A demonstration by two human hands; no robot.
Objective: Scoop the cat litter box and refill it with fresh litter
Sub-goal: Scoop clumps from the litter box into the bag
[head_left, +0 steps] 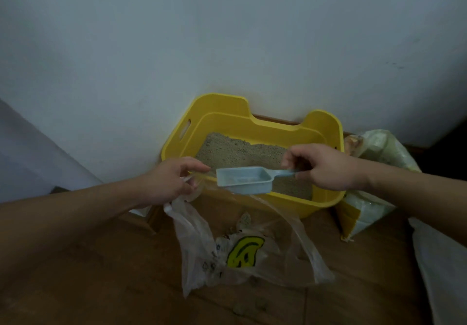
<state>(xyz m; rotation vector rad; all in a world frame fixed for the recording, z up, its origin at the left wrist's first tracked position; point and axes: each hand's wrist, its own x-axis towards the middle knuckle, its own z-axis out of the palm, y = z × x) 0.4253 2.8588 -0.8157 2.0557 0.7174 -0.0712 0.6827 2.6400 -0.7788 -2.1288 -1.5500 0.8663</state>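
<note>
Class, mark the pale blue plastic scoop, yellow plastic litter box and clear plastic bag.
pale blue plastic scoop (242,181): head view, its pan.
yellow plastic litter box (225,122): head view, back wall.
clear plastic bag (194,236): head view, left side.

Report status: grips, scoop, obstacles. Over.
Right grip pinches pale blue plastic scoop by handle. Left grip holds clear plastic bag open. Scoop above yellow litter box front rim. No obstacle.

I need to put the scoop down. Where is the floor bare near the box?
The widest bare wooden floor lies left of the plastic bag. A narrower strip lies between the bag and the litter sack, in front of the litter box. Right of the box is crowded by the sack; crumbs dot the floor on the bag's near side.
</note>
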